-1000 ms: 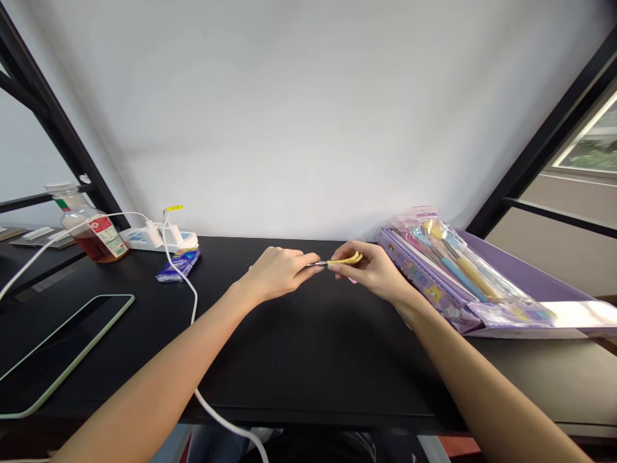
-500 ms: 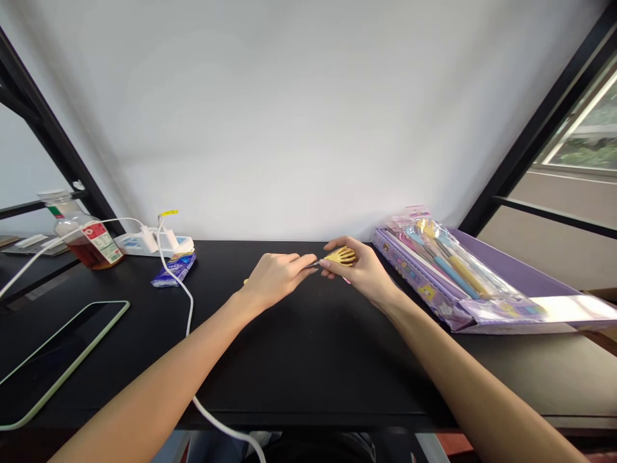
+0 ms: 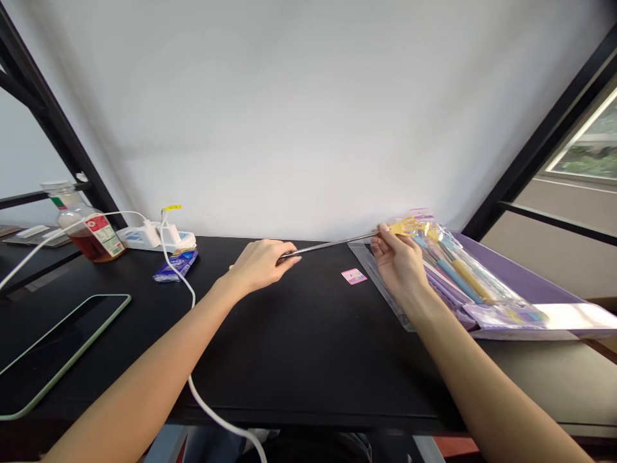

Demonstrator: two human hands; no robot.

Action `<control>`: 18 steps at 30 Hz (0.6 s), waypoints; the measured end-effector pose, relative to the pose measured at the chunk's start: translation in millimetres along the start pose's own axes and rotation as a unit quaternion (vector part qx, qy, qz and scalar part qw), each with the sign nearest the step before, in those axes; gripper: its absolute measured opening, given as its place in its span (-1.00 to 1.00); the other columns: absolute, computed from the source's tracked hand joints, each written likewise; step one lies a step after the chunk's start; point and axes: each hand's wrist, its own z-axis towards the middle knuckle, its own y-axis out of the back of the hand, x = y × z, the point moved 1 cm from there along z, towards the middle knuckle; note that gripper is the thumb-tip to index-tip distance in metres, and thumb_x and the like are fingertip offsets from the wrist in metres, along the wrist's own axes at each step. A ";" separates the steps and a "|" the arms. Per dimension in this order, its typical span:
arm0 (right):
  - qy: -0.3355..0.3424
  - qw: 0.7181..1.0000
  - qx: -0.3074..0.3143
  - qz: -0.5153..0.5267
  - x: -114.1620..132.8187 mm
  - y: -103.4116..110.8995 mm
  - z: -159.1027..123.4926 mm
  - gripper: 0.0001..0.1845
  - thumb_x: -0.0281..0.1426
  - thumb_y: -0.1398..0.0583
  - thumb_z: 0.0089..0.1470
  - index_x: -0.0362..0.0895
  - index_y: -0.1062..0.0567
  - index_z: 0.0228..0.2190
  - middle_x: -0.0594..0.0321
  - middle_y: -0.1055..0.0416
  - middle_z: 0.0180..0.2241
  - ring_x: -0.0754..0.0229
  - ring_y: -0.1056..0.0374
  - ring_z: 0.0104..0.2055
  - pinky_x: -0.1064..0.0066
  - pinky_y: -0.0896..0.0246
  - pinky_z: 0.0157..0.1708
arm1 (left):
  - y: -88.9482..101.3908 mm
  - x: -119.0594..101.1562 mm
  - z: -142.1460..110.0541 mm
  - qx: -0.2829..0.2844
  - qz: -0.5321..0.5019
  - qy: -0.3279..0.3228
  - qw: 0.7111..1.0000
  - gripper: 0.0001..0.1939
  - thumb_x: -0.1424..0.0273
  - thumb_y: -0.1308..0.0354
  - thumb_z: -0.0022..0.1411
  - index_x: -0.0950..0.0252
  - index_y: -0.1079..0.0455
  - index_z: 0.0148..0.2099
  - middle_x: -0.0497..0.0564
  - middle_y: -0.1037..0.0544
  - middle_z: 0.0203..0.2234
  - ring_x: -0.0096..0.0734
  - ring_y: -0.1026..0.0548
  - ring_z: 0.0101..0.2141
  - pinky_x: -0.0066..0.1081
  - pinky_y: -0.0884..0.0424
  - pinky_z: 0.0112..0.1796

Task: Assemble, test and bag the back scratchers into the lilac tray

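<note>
A thin metal telescopic rod (image 3: 328, 245) runs across the desk, extended to a yellow hand-shaped back scratcher head (image 3: 405, 226). My left hand (image 3: 260, 265) is shut around the rod's near end, and its tip is hidden in my fingers. My right hand (image 3: 398, 263) pinches the rod just below the yellow head. A clear plastic sleeve (image 3: 380, 278) lies under my right hand, with a small pink card (image 3: 354, 276) beside it. Just right of that hand lies a packaged set of colourful sticks (image 3: 457, 276) on a purple box.
On the black desk (image 3: 308, 334) stand a bottle of amber liquid (image 3: 89, 239), a white power strip (image 3: 139, 238) and a blue packet (image 3: 176, 265). A white cable (image 3: 191, 386) runs over the desk's front edge. A dark tablet (image 3: 58, 350) lies at the left.
The rod has lengthened greatly as my hands moved apart. My right hand has carried the yellow head rightward toward the package, and the pink card now shows fully.
</note>
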 end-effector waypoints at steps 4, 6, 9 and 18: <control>-0.030 0.999 0.014 -0.015 -7.7 -13.2 -13.5 -0.61 -0.35 -0.57 -0.34 -0.20 -0.52 -0.52 0.31 -0.48 -0.42 0.42 -0.38 -0.48 0.63 -0.41 -0.48 | -9.3 -12.0 0.8 -0.036 0.032 -0.025 0.999 -0.62 0.13 0.12 0.49 0.14 -0.48 0.02 -0.06 -0.62 -0.33 -0.36 -0.53 -0.39 -0.41 -0.20 -0.42; -0.020 1.000 0.012 -0.021 -6.2 -14.2 -12.1 -0.61 -0.31 -0.56 -0.30 -0.19 -0.52 -0.51 0.29 -0.48 -0.41 0.41 -0.37 -0.48 0.61 -0.39 -0.50 | -10.9 -11.3 2.0 -0.036 0.039 -0.031 0.998 -0.59 0.13 0.15 0.50 0.15 -0.49 0.00 -0.06 -0.61 -0.36 -0.37 -0.52 -0.41 -0.42 -0.20 -0.44; 0.035 0.998 -0.048 -0.003 7.9 1.5 4.7 -0.68 -0.27 -0.46 -0.07 -0.17 -0.48 -0.52 0.29 -0.45 -0.47 0.41 -0.29 -0.55 0.57 -0.29 -0.59 | -6.5 5.6 3.2 -0.028 0.039 -0.029 0.998 -0.64 0.16 0.09 0.49 0.15 -0.52 -0.07 -0.06 -0.63 -0.32 -0.34 -0.55 -0.36 -0.41 -0.25 -0.42; 0.110 0.976 -0.183 0.042 43.4 66.5 44.1 -0.64 -0.23 -0.25 0.23 -0.07 -0.35 -0.55 0.39 -0.26 -0.59 0.40 -0.05 -0.67 0.44 -0.11 -0.68 | 9.5 43.1 -1.9 -0.011 0.089 0.021 0.996 -0.80 0.32 -0.09 0.36 0.16 -0.56 -0.17 -0.02 -0.66 -0.29 -0.23 -0.58 -0.32 -0.38 -0.33 -0.39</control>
